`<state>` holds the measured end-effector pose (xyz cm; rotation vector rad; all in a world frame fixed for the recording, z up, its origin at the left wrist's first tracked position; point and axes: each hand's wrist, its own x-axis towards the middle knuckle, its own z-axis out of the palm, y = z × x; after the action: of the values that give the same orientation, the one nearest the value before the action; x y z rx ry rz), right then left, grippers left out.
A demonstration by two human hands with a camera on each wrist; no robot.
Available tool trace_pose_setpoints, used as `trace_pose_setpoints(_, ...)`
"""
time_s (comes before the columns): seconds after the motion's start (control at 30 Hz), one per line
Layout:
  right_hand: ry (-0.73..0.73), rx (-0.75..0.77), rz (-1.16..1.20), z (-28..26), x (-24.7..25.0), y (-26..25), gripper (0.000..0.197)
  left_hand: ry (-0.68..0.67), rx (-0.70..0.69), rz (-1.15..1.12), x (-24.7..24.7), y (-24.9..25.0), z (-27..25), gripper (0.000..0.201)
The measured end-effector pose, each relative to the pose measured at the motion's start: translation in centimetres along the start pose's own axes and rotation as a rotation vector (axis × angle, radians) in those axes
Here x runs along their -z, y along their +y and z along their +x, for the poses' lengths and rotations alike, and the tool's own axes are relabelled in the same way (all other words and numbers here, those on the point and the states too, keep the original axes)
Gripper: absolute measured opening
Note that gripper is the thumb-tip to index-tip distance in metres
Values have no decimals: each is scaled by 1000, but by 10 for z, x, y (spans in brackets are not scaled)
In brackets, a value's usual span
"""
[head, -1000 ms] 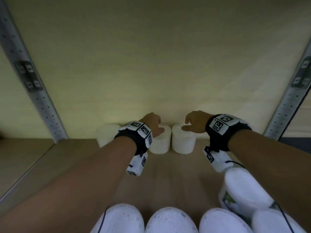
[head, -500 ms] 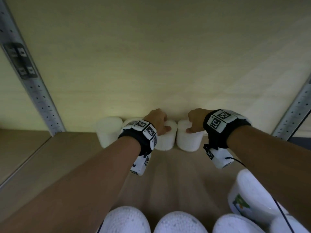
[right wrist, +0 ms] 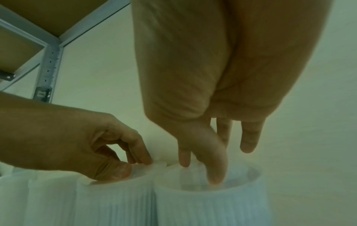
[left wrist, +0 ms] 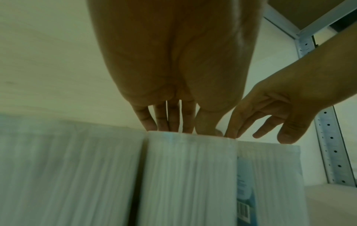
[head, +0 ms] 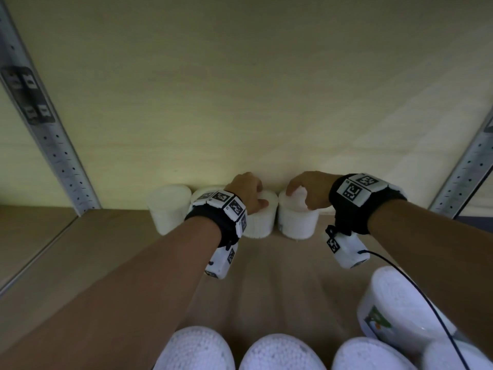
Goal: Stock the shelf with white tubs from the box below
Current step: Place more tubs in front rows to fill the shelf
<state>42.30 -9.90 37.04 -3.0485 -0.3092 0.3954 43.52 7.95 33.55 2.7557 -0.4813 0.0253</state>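
Several white tubs stand in a row at the back of the wooden shelf (head: pixel 112 265). My left hand (head: pixel 256 194) sits on top of the third tub (head: pixel 260 222). Its bent fingertips are at the far rim and its thumb presses the lid, as the right wrist view shows (right wrist: pixel 135 165). My right hand (head: pixel 296 196) is over the fourth tub (head: pixel 297 222). Its thumb and forefinger dip loosely into that tub's recessed top (right wrist: pixel 199 168), and the other fingers hang free. The second tub (head: pixel 204 192) is mostly hidden behind my left wrist.
The first tub (head: pixel 168 206) stands at the row's left end. Perforated metal uprights (head: pixel 53 145) (head: pixel 466 172) flank the bay, and a pale wall closes the back. More white tubs (head: pixel 280 353) fill the bottom edge, one tilted with a printed label (head: pixel 394 308).
Both hands have moved deeper into the shelf, sliding the two tubs back against the wall and level with the row.
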Motion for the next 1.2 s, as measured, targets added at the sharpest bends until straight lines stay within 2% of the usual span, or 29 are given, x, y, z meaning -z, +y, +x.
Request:
trace_pose_setpoints(0.17, 125, -82, 61, 1, -4, 4, 41, -9, 2, 14, -3, 0, 1, 44)
trace_pose_setpoints(0.33, 65, -171, -20, 2, -11, 2, 62, -16, 9, 12, -2, 0, 2, 42)
trace_pose_setpoints(0.63, 70, -143, -63, 5, -9, -6, 58, -7, 6, 5, -2, 0, 2, 41)
trace_pose_setpoints(0.83, 44, -70, -16, 0, -5, -3, 45, -10, -4, 16, -3, -1, 2, 43)
trace_pose_setpoints(1.03, 13, -14, 44, -5, -1, 0, 46, -9, 1, 14, -3, 0, 2, 43)
trace_pose_setpoints(1.2, 115, -93, 68, -5, -2, 0, 45, -15, 4, 7, -2, 0, 1, 43)
